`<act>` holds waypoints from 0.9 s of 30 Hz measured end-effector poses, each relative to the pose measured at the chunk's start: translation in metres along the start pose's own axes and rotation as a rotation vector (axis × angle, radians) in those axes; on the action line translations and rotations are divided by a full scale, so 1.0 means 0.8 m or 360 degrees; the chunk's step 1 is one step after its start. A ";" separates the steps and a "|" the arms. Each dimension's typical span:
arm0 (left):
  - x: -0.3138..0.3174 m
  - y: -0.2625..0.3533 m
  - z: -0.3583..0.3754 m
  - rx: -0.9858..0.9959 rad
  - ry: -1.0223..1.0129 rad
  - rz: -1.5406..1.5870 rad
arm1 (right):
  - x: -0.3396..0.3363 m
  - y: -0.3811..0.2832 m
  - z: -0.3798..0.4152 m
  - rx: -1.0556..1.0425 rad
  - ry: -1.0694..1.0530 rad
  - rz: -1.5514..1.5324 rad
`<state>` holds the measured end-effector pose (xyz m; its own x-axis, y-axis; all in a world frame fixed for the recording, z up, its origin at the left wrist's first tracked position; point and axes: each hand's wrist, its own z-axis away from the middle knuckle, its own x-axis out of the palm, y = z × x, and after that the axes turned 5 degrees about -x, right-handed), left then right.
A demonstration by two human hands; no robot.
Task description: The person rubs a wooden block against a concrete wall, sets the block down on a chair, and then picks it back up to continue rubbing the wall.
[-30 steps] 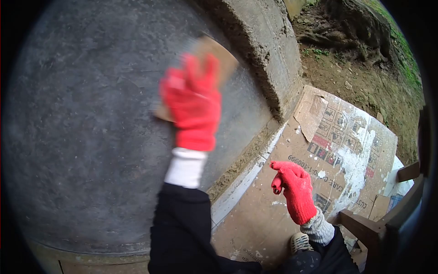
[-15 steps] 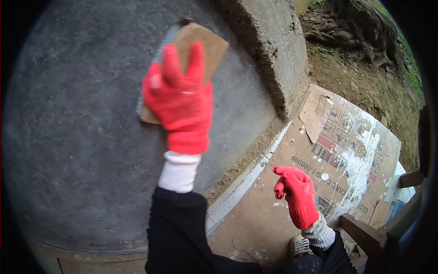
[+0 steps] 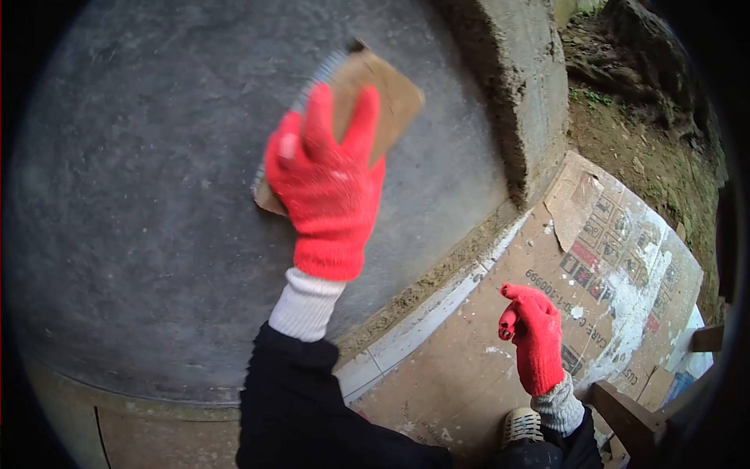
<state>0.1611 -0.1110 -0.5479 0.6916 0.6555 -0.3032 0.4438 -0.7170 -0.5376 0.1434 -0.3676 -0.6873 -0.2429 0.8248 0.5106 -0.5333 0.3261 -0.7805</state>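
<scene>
My left hand (image 3: 328, 187), in a red-coated glove with a white cuff, is closed round a flat brown rectangular block (image 3: 387, 94). Two of its fingers lie spread across the block's back. Along the block's left side runs a pale, layered-looking edge, and its underside is hidden against the smooth dark grey cement surface (image 3: 141, 195). My right hand (image 3: 537, 336), gloved the same way, hangs low over the cardboard sheet (image 3: 445, 383). Its fingers are loosely bent and apart, with dark fingertips showing and nothing visible in them.
A rough concrete ledge (image 3: 531, 86) borders the cement on the right. White tile edging (image 3: 422, 324) curves beneath it. My shoe (image 3: 522, 426) stands on the paint-splashed cardboard. Wooden bars (image 3: 629, 414) are at lower right, with bare soil (image 3: 641, 148) beyond.
The view has turned, so the scene sits farther right. My left hand and the block have slid slightly down along the cement. The right hand keeps its bent pose.
</scene>
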 end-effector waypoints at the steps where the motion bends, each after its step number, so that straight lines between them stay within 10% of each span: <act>1: 0.005 0.004 0.002 -0.0001 -0.0005 -0.0015 | 0.001 0.006 -0.001 0.0005 -0.0015 0.0001; 9: 0.125 0.185 0.341 0.0566 -0.0872 0.0350 | -0.011 0.016 0.011 -0.0130 -0.0103 -0.0039; 12: 0.099 0.120 0.328 0.0861 -0.0680 -0.0006 | -0.010 0.006 0.015 -0.0113 -0.0024 0.0125; 20: -0.024 -0.039 0.014 -0.0302 0.0288 -0.0112 | 0.014 0.017 0.007 -0.0021 -0.0080 0.0139; 27: 0.050 0.064 0.272 0.0640 -0.0490 0.0042 | 0.004 0.017 0.031 -0.0016 -0.0161 0.0121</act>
<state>0.0875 -0.0694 -0.7588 0.4726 0.7214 -0.5063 0.1318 -0.6259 -0.7687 0.1156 -0.3717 -0.6873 -0.3630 0.7967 0.4832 -0.5021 0.2696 -0.8217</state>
